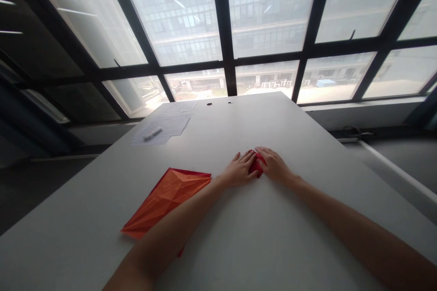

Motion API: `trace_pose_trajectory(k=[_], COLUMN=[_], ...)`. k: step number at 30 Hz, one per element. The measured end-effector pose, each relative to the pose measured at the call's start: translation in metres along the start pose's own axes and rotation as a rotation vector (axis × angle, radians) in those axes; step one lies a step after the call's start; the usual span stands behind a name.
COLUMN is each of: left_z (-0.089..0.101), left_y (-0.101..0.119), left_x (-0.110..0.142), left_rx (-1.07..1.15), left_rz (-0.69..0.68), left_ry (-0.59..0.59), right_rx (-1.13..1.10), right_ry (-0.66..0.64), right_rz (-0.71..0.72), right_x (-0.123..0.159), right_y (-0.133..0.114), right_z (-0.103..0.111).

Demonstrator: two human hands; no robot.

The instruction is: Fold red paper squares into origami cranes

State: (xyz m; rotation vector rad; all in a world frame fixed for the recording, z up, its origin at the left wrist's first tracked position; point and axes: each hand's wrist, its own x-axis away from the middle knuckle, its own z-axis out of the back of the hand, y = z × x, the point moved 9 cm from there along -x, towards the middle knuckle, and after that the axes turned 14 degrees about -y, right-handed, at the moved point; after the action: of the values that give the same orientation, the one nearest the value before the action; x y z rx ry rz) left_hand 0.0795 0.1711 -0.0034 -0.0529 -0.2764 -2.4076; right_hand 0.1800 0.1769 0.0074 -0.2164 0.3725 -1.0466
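One bare left hand (241, 171) and right hand (276, 167), both unclenched, touched the small folded red paper (256, 167) between them, right of centre.

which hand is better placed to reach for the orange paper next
Left, probably: the left hand is nearer the orange paper, though its forearm passes over part of it. The right hand, beyond the red piece, would likely cross that forearm.

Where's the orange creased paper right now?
Head view: the orange creased paper lies on the white table, left of the red piece, partly under the left forearm.
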Motion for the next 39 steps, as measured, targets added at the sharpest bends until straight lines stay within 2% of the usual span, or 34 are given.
trace_pose_trajectory(k=[4,10,15,18,20,23,25,27,30,33,35,39], left_z=[-0.002,-0.005,-0.004,-0.004,-0.004,-0.004,-0.002,0.003,0.015,0.024,0.023,0.02], left_y=[-0.008,-0.014,-0.016,-0.017,-0.017,-0.015,-0.012,-0.011,-0.019,-0.036,-0.042,-0.038], left_x=[0.0,0.0,0.001,0.001,0.001,0.002,0.003,0.003,0.005,0.01,0.011,0.009], left_rx=[-0.001,-0.004,0.002,0.008,0.01,0.015,0.029,0.067,0.181,0.261,0.244,0.183], left_rz=[0.075,0.108,0.119,0.111,0.105,0.088,0.063,0.038,0.062,0.15,0.187,0.159], left_ry=[0.001,-0.016,-0.026,-0.037,-0.041,-0.036,-0.016,0.028,0.178,0.333,0.355,0.304], right_rx=[0.073,0.166,0.164,0.054,-0.046,-0.124,-0.132,-0.111,-0.09,-0.103,-0.098,-0.069], right_ry=[-0.226,-0.286,-0.171,0.045,0.194,0.296,0.273,0.182,0.071,0.038,0.028,0.028], right_rz=[0.053,-0.104,-0.249,-0.398,-0.406,-0.223,-0.103,-0.048,-0.052,-0.068,-0.079,-0.097], right_x=[-0.001,0.004,0.004,0.005,0.006,0.002,0.0,-0.001,-0.002,-0.003,-0.003,-0.003], right_y=[-0.009,0.01,0.041,0.071,0.081,0.066,0.047,0.03,0.02,0.022,0.024,0.025], right_z=[-0.028,-0.029,-0.013,0.011,0.025,0.034,0.031,0.022,0.012,0.009,0.008,0.008])
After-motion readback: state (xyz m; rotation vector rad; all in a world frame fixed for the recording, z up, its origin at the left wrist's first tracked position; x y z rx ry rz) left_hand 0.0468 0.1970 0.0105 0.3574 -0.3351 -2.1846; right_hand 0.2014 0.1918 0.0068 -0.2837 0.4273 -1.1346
